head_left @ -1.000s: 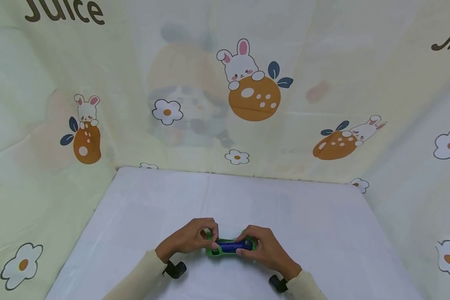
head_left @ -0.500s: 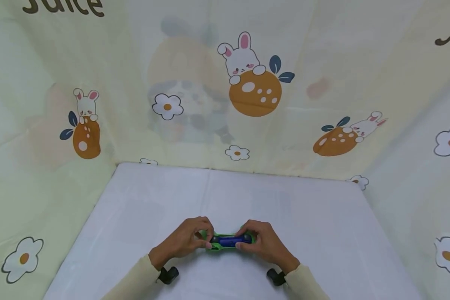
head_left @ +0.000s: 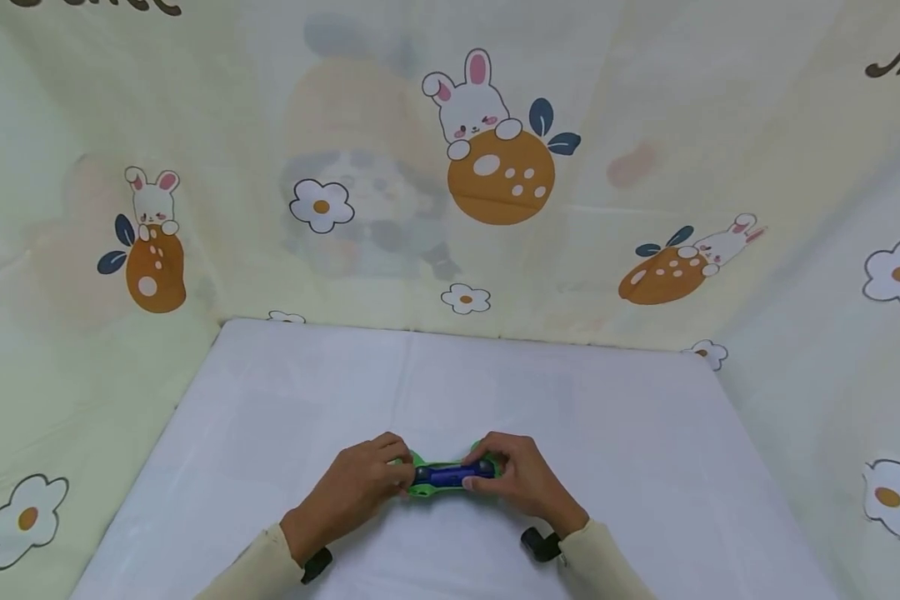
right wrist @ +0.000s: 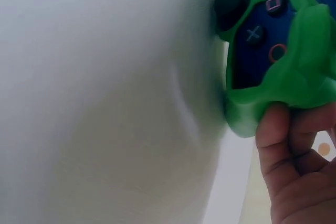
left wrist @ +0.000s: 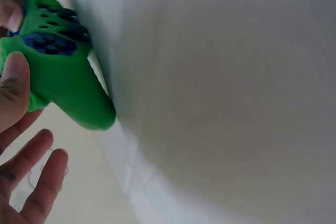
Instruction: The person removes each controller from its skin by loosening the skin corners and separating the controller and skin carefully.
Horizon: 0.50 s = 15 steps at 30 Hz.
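Observation:
A blue game controller (head_left: 446,477) in a green rubbery sleeve (head_left: 422,490) stands close over the white tabletop, its blue body showing between the sleeve's edges. My left hand (head_left: 360,487) grips its left end; in the left wrist view the thumb (left wrist: 14,82) presses the green-covered handle (left wrist: 79,90), and other fingers are spread off it. My right hand (head_left: 521,477) holds the right end, fingers curled against the covered handle in the right wrist view. There, the square, cross and circle buttons (right wrist: 255,35) and a black thumbstick (right wrist: 231,4) face the table.
The white tabletop (head_left: 450,383) reaches back to a pale curtain (head_left: 375,275) printed with rabbits, oranges and flowers. The curtain also rises on both sides. A black wrist camera (head_left: 542,544) sits under the right wrist.
My left hand has turned over the controller's left end, its fingers now hiding more of it. A dark rounded part at that end has come into sight. The right hand keeps its hold.

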Each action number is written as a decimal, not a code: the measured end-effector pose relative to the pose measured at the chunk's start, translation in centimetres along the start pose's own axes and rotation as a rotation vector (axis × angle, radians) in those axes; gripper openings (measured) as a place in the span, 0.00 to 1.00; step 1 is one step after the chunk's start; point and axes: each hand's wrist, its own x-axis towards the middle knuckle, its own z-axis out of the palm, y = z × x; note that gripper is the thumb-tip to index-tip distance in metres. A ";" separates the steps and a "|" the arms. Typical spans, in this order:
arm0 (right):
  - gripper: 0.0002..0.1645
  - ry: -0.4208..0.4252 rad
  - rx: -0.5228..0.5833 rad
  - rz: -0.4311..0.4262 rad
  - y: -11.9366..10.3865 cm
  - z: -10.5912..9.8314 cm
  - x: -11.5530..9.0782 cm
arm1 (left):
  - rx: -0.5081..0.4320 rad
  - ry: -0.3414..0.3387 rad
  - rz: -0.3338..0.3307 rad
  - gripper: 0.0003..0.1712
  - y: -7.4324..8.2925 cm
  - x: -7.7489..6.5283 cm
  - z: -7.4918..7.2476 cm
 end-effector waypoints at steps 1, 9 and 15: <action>0.13 0.000 0.005 0.001 0.0 0.0 0.0 | -0.007 0.014 -0.012 0.14 0.0 0.0 0.0; 0.14 0.007 -0.002 0.032 0.0 0.1 0.3 | -0.215 0.084 -0.190 0.23 0.2 -0.1 0.1; 0.14 0.007 0.016 0.057 -0.1 0.2 0.2 | -0.286 0.099 -0.223 0.24 0.4 -0.3 0.5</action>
